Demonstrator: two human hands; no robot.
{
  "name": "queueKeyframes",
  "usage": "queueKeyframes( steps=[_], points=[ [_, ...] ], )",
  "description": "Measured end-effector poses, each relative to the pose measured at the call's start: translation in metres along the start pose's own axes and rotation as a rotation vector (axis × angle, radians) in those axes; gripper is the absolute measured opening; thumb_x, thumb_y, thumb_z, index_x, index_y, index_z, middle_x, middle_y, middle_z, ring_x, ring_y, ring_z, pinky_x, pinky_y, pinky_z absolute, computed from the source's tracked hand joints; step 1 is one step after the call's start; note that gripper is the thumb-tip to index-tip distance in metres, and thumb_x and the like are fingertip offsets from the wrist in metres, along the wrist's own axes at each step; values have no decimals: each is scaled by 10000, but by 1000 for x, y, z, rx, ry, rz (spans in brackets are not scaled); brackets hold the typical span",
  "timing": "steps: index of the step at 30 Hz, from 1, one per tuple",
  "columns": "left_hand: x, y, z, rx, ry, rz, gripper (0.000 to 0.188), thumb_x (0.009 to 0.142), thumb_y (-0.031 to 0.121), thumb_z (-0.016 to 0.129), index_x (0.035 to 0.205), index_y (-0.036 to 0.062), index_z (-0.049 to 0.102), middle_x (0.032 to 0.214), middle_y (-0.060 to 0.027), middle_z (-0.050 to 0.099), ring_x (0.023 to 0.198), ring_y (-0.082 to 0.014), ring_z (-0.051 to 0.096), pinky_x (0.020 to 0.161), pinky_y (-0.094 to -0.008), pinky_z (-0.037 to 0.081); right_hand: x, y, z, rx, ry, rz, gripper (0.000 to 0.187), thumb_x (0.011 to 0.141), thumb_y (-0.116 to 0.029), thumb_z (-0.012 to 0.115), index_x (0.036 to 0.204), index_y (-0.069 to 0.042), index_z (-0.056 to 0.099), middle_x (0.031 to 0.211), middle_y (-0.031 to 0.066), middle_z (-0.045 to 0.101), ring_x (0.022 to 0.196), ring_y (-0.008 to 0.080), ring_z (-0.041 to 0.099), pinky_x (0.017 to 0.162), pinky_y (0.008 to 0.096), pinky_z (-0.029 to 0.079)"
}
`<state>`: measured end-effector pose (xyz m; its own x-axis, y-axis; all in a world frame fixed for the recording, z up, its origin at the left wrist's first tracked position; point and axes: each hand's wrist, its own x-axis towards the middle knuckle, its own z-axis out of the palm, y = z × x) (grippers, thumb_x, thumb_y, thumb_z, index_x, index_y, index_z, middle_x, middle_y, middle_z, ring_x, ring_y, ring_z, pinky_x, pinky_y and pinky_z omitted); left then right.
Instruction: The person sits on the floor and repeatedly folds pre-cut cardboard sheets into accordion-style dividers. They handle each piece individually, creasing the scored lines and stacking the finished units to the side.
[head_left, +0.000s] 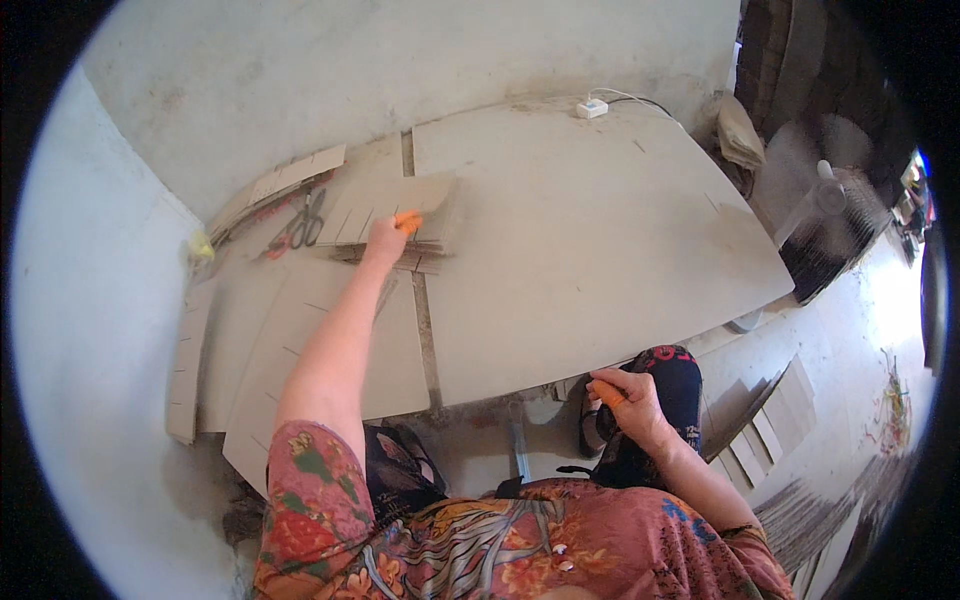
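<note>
A wide grey board (600, 250) lies flat as the work surface. On its far left part rests a stack of slotted cardboard sheets (395, 215), pale brown. The left hand (385, 238) presses on that stack, orange-tipped fingers (408, 222) together on the top sheet. The right hand (630, 395) rests near the knee, fingers curled shut; what they clasp cannot be told. Scissors (300, 228) lie just left of the stack.
</note>
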<state>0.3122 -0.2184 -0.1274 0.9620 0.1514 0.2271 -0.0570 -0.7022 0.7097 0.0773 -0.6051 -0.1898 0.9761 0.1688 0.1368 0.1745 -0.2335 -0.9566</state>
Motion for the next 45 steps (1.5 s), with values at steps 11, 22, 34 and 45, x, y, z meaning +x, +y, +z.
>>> queueKeyframes(
  steps=[11, 22, 34, 45],
  points=[
    [-136, 45, 16, -386, -57, 525, 316, 885, 39, 586, 1198, 47, 628, 1234, -125, 617, 1175, -271, 565, 1021, -362, 429, 11, -19, 13, 740, -148, 238, 416, 980, -205, 536, 1336, 1, 473, 1138, 194, 640, 918, 250, 674, 745, 317, 556],
    [-234, -22, -25, 344, -17, 616, 572, 852, 388, 663, 1220, -40, 567, 1326, -241, 502, 1240, -394, 479, 1079, -457, 353, -1, -1, 6, 553, 189, 21, 203, 964, -150, 543, 1066, -1, 635, 948, 53, 674, 812, 162, 655, 718, 316, 541],
    [-190, -104, -147, 789, -139, -356, 515, 858, 430, 634, 1092, -26, 583, 1193, -210, 559, 1104, -374, 541, 871, -465, 475, -2, -70, 26, -356, 53, -154, 144, 875, -81, 635, 950, 39, 661, 663, 142, 626, 582, 106, 533, 532, 317, 447],
    [-188, -107, -140, 883, 3, -113, 332, 817, 301, 674, 907, -18, 658, 1013, -228, 628, 886, -381, 622, 776, -462, 506, 2, -38, 15, -85, 57, 23, 154, 856, -91, 690, 865, 63, 685, 790, -13, 667, 709, 61, 554, 595, 258, 457]
  ],
)
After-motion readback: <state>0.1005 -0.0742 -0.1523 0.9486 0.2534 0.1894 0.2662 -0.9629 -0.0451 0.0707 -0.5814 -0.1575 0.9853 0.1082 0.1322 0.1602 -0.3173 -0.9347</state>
